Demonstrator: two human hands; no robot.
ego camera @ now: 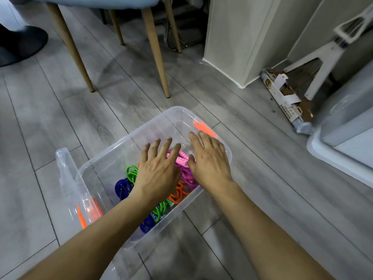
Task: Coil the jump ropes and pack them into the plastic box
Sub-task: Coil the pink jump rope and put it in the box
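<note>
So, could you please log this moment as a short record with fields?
container: clear plastic box on grey wood-look floor
contents: coiled blue rope, green rope, orange rope, pink rope
left hand: flat, fingers spread, over the ropes
right hand: flat, over the pink rope
lid: clear lid with orange clip, beside the box

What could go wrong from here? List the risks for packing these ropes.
1. The pink rope and its checkered handles sit loosely on top; once the left hand and right hand lift, the coil may spring open.
2. Green, blue and orange coils overlap in the clear plastic box and could tangle.
3. The lid beside the box may not shut if loops ride up.
</note>
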